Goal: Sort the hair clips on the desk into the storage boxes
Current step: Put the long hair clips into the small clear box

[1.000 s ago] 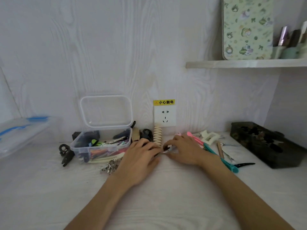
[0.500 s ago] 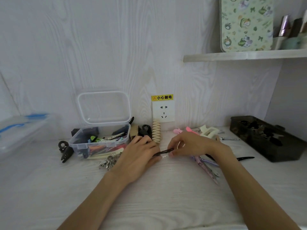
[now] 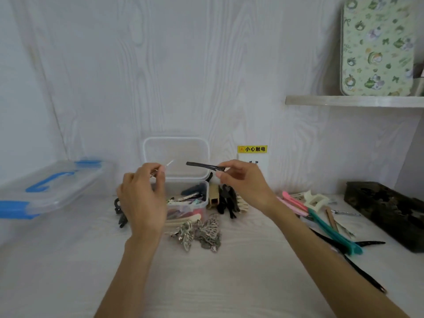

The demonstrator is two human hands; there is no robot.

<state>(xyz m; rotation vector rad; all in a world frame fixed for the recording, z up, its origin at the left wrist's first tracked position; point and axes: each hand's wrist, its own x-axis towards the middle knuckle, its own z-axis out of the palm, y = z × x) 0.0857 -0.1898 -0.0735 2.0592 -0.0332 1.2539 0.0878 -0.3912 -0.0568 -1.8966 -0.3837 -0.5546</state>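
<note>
My right hand [image 3: 243, 182] pinches a long black hair clip [image 3: 204, 166] and holds it level above the small clear storage box [image 3: 205, 193], which holds several clips. My left hand [image 3: 142, 196] is raised in front of that box and pinches a thin silver clip [image 3: 168, 163] by its end. Silver butterfly clips [image 3: 202, 232] lie on the desk in front of the box. Dark claw clips [image 3: 227, 200] stand to its right. Pink, teal and black long clips [image 3: 330, 228] lie at the right, beside a dark storage box [image 3: 385, 210].
The small box's clear lid [image 3: 176, 157] leans on the wall behind it. A large clear box with blue latches [image 3: 46, 187] sits at the left. A wall socket [image 3: 252, 157] is behind my right hand. A shelf [image 3: 353, 101] with a patterned tin hangs at the upper right.
Both hands lifted off the desk and moved left over the small box. The clips they held together are now apart, one in each hand. The camera view shifted left.
</note>
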